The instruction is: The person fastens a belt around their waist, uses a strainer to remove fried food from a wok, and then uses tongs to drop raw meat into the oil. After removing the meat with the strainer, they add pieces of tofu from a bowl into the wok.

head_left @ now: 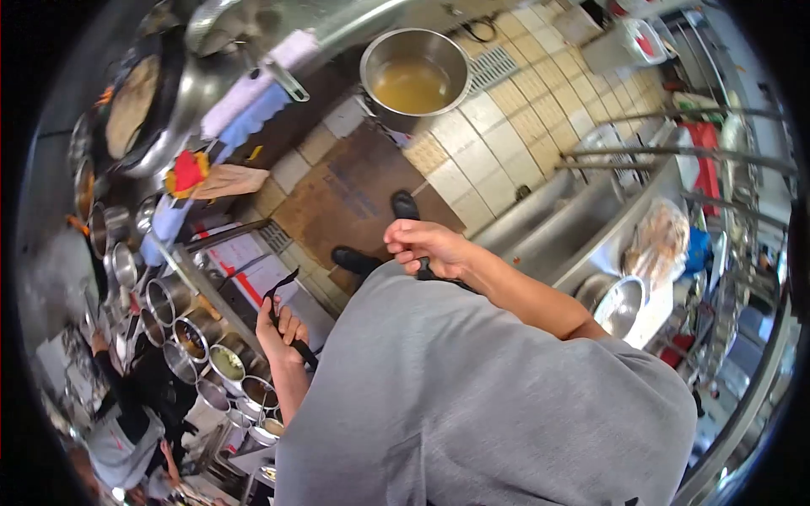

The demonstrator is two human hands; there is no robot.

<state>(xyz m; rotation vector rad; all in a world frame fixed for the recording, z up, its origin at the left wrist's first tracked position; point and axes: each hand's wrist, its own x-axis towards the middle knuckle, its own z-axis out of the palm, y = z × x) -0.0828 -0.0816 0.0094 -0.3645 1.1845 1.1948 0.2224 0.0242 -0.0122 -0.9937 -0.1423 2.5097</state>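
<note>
My left hand (285, 336) is closed around a thin black strap (285, 282), whose loose end sticks up past the fingers. More of the strap trails from the hand's lower side towards my waist. In front of my body, my right hand (429, 247) is curled, with another piece of black strap (425, 270) running out from under the fingers to my side. Both hands are close to the grey garment (472, 379) I wear. What lies inside the right fingers is partly hidden.
A large metal pot (426, 46) with yellowish liquid stands ahead, above the tiled floor (477, 139). Several small pots (226, 364) line the left counter, near a person (126, 447) at lower left. Metal sinks (582, 223) and metal bowls (622, 305) are on the right.
</note>
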